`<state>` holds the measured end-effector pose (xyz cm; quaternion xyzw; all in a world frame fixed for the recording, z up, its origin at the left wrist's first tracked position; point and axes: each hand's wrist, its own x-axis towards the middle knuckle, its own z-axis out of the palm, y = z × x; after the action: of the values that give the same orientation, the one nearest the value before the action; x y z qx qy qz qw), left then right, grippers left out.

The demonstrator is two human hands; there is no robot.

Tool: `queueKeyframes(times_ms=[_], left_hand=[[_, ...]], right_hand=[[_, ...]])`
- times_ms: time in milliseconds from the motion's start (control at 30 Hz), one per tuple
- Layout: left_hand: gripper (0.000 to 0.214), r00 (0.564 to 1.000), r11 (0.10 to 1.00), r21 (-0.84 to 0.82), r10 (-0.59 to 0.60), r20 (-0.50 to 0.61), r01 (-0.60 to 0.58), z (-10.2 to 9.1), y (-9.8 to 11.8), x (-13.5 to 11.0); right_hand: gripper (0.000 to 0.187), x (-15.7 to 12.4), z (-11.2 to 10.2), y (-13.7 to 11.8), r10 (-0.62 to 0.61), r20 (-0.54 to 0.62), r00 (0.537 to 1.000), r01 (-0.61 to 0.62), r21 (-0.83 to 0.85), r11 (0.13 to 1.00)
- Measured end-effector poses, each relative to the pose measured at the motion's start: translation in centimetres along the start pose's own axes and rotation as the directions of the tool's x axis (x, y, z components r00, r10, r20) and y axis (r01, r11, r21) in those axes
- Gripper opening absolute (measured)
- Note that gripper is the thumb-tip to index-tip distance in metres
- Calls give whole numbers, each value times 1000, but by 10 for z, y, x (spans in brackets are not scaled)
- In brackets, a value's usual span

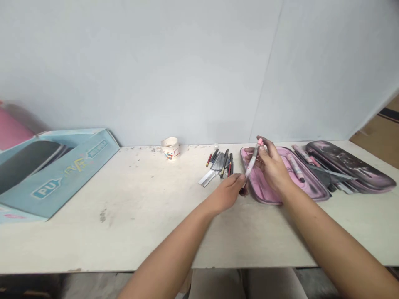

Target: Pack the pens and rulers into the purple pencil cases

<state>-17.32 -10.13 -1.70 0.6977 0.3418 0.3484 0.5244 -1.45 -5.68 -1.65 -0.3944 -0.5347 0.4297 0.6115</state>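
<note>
A slim pen with a pale patterned barrel and a pink end is held at a slant between both hands. My left hand pinches its lower end. Near the pink end, the fingers of my right hand are closed on the pen. Behind and beneath the hands lies an open pink pencil case tray with a dark rim. A pale marker with a dark tip rests inside it. Left of the tray is a loose pile of pens and pencils, with a metallic ruler-like strip at its near side.
A dark-topped pencil case lid lies at the right, with several pens and a grey blade-shaped piece beside it. A paper cup stands near the wall. At left is a light-blue box; a cardboard box is at far right.
</note>
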Motion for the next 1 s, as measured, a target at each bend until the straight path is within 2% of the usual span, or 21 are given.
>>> queueKeyframes(times_ms=[133,200,300,467,600,667,700,767,833,900,933,1000], left_hand=[[37,984,928,-344,-100,145,145,6,4,-4],[37,979,866,-462,-136,153,193,9,4,-6],[34,974,798,-560,-200,102,223,17,5,-8],[28,971,734,-653,-240,9,188,28,10,-8],[25,957,715,-684,-276,-89,143,24,7,-3],[26,945,730,-659,-315,-89,182,20,5,-2],[27,940,745,-632,-333,-72,216,18,4,-1],[28,938,774,-574,-345,-29,267,17,3,-1],[25,956,791,-566,-292,-20,229,16,6,-1],[19,974,793,-601,-200,-109,95,14,10,-1],[16,970,785,-619,-154,-190,4,11,12,-1],[11,927,754,-633,-94,-364,-172,4,16,1]], right_hand=[[33,-4,3,0,70,-30,997,-64,175,982],[30,-7,7,1,85,-2,996,-83,169,982],[28,-15,15,0,113,92,989,-121,92,988],[25,-26,24,-8,104,142,984,-113,56,992],[30,-28,27,-9,47,229,972,-74,110,991],[34,-28,27,-10,28,261,965,-67,141,988],[36,-26,26,-11,22,245,969,-63,159,985],[36,-22,23,-14,-1,141,990,-30,218,975],[29,-15,16,-16,-28,-13,1000,30,299,954],[17,-10,10,-18,-9,-110,994,46,341,939],[13,-8,8,-18,19,-112,994,19,328,944],[8,-9,7,-18,81,-30,996,-73,206,976]])
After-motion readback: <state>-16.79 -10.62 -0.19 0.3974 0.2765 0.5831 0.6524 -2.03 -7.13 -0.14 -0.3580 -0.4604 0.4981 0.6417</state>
